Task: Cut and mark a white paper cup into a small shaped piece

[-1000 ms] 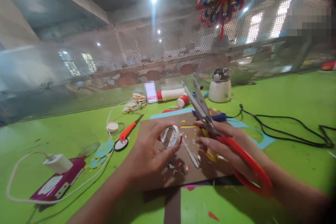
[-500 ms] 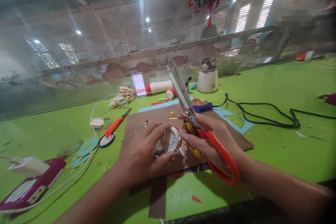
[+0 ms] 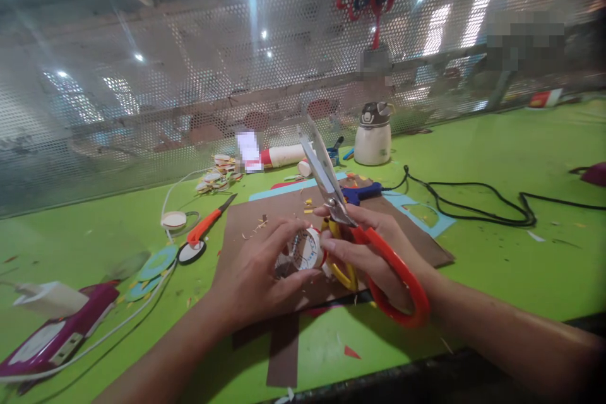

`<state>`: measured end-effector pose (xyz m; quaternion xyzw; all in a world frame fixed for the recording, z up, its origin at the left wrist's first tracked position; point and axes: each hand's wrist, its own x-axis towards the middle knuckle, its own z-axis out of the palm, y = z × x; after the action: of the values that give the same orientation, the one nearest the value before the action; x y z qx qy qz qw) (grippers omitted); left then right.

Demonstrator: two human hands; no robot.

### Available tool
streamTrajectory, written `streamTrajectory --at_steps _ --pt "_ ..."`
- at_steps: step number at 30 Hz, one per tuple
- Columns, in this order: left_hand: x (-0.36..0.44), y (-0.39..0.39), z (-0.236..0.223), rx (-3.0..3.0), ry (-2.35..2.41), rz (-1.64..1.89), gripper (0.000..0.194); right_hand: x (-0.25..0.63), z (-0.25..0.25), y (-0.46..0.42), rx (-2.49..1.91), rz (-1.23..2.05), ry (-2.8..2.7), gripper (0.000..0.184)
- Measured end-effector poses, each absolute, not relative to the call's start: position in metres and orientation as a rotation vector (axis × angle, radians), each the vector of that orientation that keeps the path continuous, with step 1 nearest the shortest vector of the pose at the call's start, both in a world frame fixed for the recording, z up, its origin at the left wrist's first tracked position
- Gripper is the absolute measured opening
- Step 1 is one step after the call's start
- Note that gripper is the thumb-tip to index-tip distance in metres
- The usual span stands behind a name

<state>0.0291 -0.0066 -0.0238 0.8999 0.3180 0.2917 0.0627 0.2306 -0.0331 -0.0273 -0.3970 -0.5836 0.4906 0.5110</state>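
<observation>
A short white paper ring (image 3: 310, 251) with a red edge, like a slice of a paper cup, is held between the thumb and fingers of my left hand (image 3: 255, 271). My right hand (image 3: 379, 246) grips red-handled scissors (image 3: 326, 173), blades tilted up and away to the left, slightly apart. Its fingertips touch the ring's right side. Below both hands lies a brown sheet (image 3: 246, 221) strewn with scraps. Something with a yellow loop handle (image 3: 344, 274) lies partly hidden beneath my right hand. Just behind that hand is a blue glue gun (image 3: 362, 192) with a black cord.
On the left are an orange-handled knife (image 3: 203, 227), pale blue paper discs (image 3: 158, 262) and a purple power strip (image 3: 61, 328) with a white cable. At the back stand a white bottle (image 3: 373, 139), a lying stack of cups (image 3: 286, 155) and a perforated screen (image 3: 213, 88).
The ring has turned slightly in my fingers. Both hands otherwise hold nearly the same pose, and the view has shifted a little.
</observation>
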Motion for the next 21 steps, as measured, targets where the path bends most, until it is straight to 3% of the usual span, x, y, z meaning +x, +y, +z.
streamTrajectory --at_steps 8,14,21 --pt "0.032 -0.006 -0.024 2.561 0.99 0.855 0.044 0.231 -0.027 -0.031 -1.014 0.997 -1.44 0.039" --pt "0.027 -0.004 -0.029 2.176 1.001 0.948 0.046 0.234 -0.023 -0.032 -1.104 0.751 -1.447 0.024" --pt "0.024 0.01 -0.026 1.794 0.767 1.314 0.047 0.238 -0.025 -0.032 -1.058 0.805 -1.639 0.013"
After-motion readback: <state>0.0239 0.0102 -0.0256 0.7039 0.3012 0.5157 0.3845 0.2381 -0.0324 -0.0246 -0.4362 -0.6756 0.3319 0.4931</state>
